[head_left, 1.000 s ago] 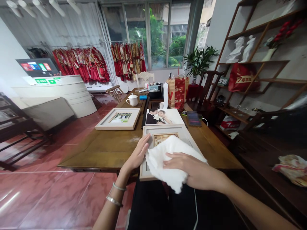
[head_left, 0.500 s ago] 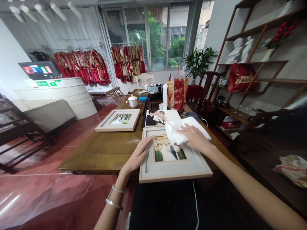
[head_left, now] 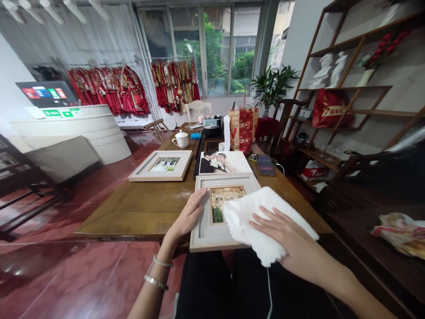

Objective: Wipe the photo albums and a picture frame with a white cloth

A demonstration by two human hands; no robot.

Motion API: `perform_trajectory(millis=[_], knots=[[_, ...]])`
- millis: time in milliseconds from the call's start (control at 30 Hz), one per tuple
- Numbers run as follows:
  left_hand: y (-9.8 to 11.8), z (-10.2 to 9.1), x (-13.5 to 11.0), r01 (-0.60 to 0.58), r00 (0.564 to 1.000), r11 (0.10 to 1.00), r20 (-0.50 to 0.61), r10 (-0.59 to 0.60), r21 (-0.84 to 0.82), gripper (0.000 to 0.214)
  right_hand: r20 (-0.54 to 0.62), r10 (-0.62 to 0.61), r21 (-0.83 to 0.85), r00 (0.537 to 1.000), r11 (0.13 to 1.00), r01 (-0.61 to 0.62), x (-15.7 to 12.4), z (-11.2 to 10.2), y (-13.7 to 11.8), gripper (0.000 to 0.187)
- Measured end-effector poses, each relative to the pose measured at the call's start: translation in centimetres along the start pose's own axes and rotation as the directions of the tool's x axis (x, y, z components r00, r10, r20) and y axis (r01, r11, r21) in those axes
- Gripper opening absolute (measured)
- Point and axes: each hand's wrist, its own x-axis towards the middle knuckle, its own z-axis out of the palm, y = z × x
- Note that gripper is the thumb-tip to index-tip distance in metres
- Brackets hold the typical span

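A light wooden picture frame (head_left: 202, 239) with a white mat lies at the table's near edge, reaching over it. Its photo (head_left: 217, 208) shows only in part. My left hand (head_left: 189, 212) rests along the frame's left edge, fingers stretched out and touching the rim. A white cloth (head_left: 245, 208) covers the frame's lower right part and droops past its near edge. My right hand (head_left: 279, 230) presses on this cloth and holds it, fingers spread over the top. Where the thumb grips is partly hidden.
A second framed photo (head_left: 159, 166) lies on the wooden table (head_left: 133, 208) to the left, near a lidded white cup (head_left: 181, 139). Behind my frame are a photo panel (head_left: 226, 163), a phone (head_left: 266, 165) and a paper bag (head_left: 244, 128). A white cable (head_left: 268, 288) hangs below.
My right hand has drawn the cloth from the frame's upper right corner toward me, down to its lower right. The phone is now uncovered. My left hand stays on the rim.
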Motion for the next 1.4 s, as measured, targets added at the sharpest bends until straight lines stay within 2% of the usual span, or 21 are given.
perform_trajectory(millis=[67,167,267,367,467,533,633,767,867,967,1100,1233,1333,1400], knots=[[0.1,-0.1,0.0,-0.002,1.0,1.0,0.005,0.002,-0.004,0.049,0.026,-0.003,0.048,1.0,0.999,0.002,-0.2,-0.4,-0.1,0.072],[0.2,-0.1,-0.1,-0.009,1.0,1.0,0.01,0.009,-0.004,0.049,0.041,0.005,0.059,0.999,0.998,-0.008,1.5,-0.6,1.2,0.068],[0.3,-0.1,-0.1,-0.014,1.0,1.0,0.01,0.014,-0.003,0.049,0.006,0.041,0.005,0.999,0.999,-0.041,4.9,-0.5,3.6,0.064],[0.4,-0.2,-0.2,-0.007,1.0,1.0,0.01,0.007,-0.002,0.048,-0.05,0.142,-0.048,0.989,0.988,-0.144,8.9,-0.4,5.2,0.058],[0.4,-0.2,-0.2,-0.007,1.0,1.0,0.003,0.007,0.007,0.047,-0.066,0.213,-0.094,0.975,0.971,-0.219,11.9,-0.3,4.8,0.057],[0.4,-0.1,-0.1,-0.008,1.0,1.0,-0.002,0.008,0.007,0.045,-0.049,0.219,-0.125,0.975,0.967,-0.223,12.7,0.1,3.6,0.059],[0.2,0.0,-0.1,0.005,1.0,1.0,-0.02,-0.006,-0.015,0.043,0.03,0.141,-0.115,0.99,0.984,-0.137,11.7,0.9,1.0,0.066],[0.1,0.2,-0.1,0.021,0.998,0.998,-0.064,-0.025,-0.065,0.044,0.145,-0.024,0.025,0.989,0.999,0.02,7.3,0.7,-2.0,0.075],[0.2,0.2,-0.1,0.034,0.996,0.997,-0.076,-0.04,-0.074,0.045,0.211,-0.067,0.103,0.975,0.994,0.046,4.0,-0.8,-2.2,0.073],[0.3,0.1,-0.1,0.036,0.997,0.997,-0.064,-0.04,-0.064,0.045,0.268,0.003,0.092,0.963,0.995,-0.029,2.5,-2.6,-0.7,0.07],[0.4,0.1,-0.1,0.028,0.998,0.998,-0.059,-0.031,-0.049,0.045,0.241,0.195,-0.049,0.951,0.981,-0.188,3.8,-3.3,1.7,0.069],[0.3,0.1,-0.2,0.028,0.998,0.998,-0.046,-0.031,-0.052,0.044,0.122,0.293,-0.124,0.948,0.952,-0.278,7.5,-2.1,1.6,0.063],[0.3,0.2,-0.1,0.046,0.998,0.998,-0.043,-0.048,-0.042,0.045,0.081,0.281,-0.124,0.956,0.955,-0.271,9.9,-0.8,-0.4,0.057],[0.4,0.2,-0.1,0.067,0.997,0.997,-0.047,-0.068,-0.033,0.046,0.073,0.197,-0.081,0.978,0.978,-0.191,10.7,0.1,-2.3,0.057]])
